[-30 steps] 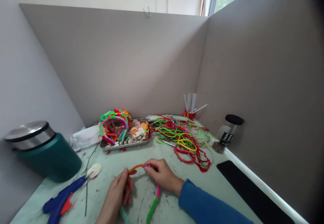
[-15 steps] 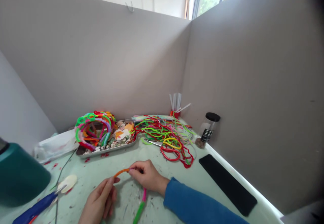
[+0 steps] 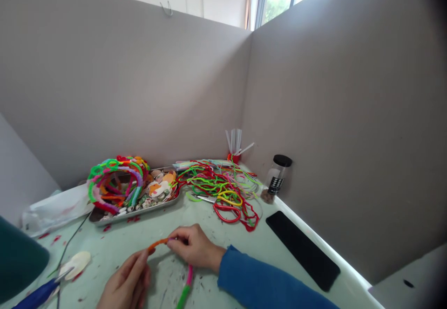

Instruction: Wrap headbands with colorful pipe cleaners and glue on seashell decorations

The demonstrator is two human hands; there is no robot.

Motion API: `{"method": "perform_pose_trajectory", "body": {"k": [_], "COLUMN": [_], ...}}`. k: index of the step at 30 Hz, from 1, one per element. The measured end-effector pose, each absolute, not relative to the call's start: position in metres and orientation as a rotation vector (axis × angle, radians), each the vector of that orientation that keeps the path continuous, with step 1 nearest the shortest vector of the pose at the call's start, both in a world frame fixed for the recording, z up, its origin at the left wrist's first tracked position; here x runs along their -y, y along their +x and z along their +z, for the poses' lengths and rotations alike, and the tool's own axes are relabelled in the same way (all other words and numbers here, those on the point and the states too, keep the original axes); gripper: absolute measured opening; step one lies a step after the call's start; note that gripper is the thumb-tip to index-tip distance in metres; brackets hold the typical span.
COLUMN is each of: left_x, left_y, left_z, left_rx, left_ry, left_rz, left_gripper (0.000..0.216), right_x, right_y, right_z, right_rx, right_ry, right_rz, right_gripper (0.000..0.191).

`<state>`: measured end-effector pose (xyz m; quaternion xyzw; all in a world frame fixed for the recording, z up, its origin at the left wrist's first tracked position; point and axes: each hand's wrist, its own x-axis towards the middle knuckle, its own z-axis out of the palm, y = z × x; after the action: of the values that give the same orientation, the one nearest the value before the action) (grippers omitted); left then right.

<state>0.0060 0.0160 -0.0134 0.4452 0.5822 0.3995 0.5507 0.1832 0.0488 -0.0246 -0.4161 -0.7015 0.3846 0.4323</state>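
Between my two hands runs a fuzzy pipe cleaner strip [image 3: 159,242], orange in the stretch that shows. My left hand [image 3: 127,276] pinches its left end between thumb and fingers. My right hand [image 3: 195,245] pinches it farther along, just above the table. From beneath the right hand a pink and green pipe cleaner length [image 3: 186,288] hangs toward the front edge; whether it joins the orange part is hidden by the hand. Behind the hands lie red-and-yellow-handled scissors [image 3: 226,212] on a tangle of coloured cords [image 3: 213,181].
A metal tray [image 3: 139,218] holds colourful pipe cleaner rings [image 3: 118,183] and small pieces. Rightward stand a black-lidded jar [image 3: 275,178] and a long black strip [image 3: 302,251]. At left are a teal object [image 3: 21,262], a blue-handled tool [image 3: 40,295] and a cream disc [image 3: 77,263]. Grey partitions enclose the table.
The view has swung slightly right, so everything sits farther left in the picture. Both hands keep their pinch on the orange strip, with almost the same spacing.
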Motion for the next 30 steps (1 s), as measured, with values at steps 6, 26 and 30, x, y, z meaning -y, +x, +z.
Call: {"method": "perform_pose_trajectory", "body": {"k": [6, 26, 30], "left_x": [-0.016, -0.02, -0.019], "left_y": [0.005, 0.004, 0.005], "left_z": [-0.015, -0.022, -0.022], "left_rx": [-1.361, -1.298, -1.291], "left_ry": [1.037, 1.082, 1.089], "left_rz": [0.944, 0.97, 0.966], "left_gripper": [0.055, 0.06, 0.059], "right_x": [-0.048, -0.11, -0.107], "right_y": [0.184, 0.238, 0.236], "right_z": [-0.022, -0.015, -0.013], "right_rx": [1.772, 0.851, 0.792], "right_ry": [-1.019, -1.084, -1.02], "right_rz": [0.94, 1.029, 1.132], "right_gripper": [0.025, 0.067, 0.058]}}
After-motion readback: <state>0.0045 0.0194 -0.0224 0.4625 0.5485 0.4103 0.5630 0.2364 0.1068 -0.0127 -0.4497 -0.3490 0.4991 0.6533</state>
